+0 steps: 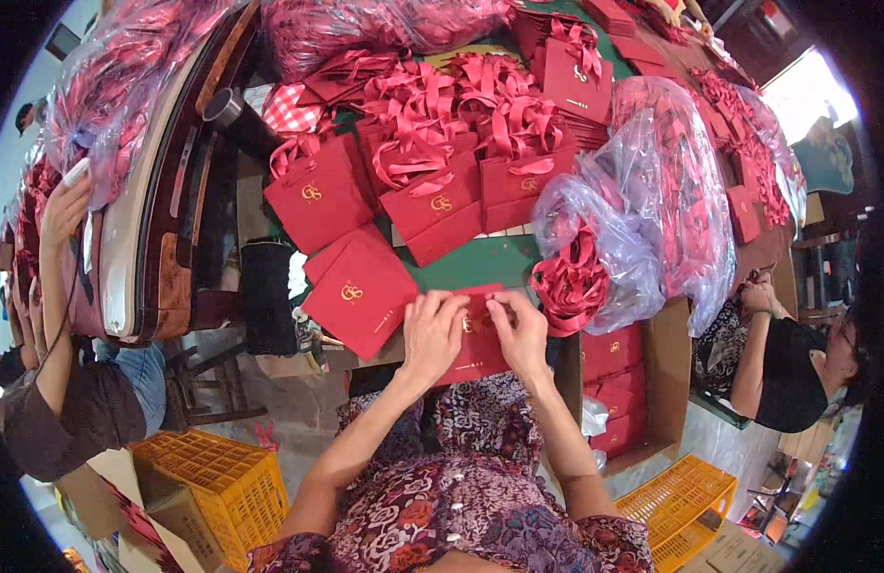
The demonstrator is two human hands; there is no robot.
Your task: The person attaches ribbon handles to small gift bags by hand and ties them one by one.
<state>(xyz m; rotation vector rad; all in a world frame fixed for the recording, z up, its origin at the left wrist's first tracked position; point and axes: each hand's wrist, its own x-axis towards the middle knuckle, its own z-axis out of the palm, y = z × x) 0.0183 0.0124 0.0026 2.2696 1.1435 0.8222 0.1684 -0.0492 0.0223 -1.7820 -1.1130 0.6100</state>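
A flat red paper gift bag with a gold emblem lies in front of me at the table's near edge. My left hand is closed on its upper left part, with the fingertips near the top edge. At the upper right, my right hand pinches the bag; whatever small piece is between the fingertips is hidden. Just left of my hands rests a small stack of flat red bags. To the right, red ribbon handles spill from a clear plastic bag.
Red bags with ribbon handles crowd the green tabletop. A dark tumbler stands at the back left. An open carton of red bags sits right of my lap. Yellow crates flank me. Other people work on both sides.
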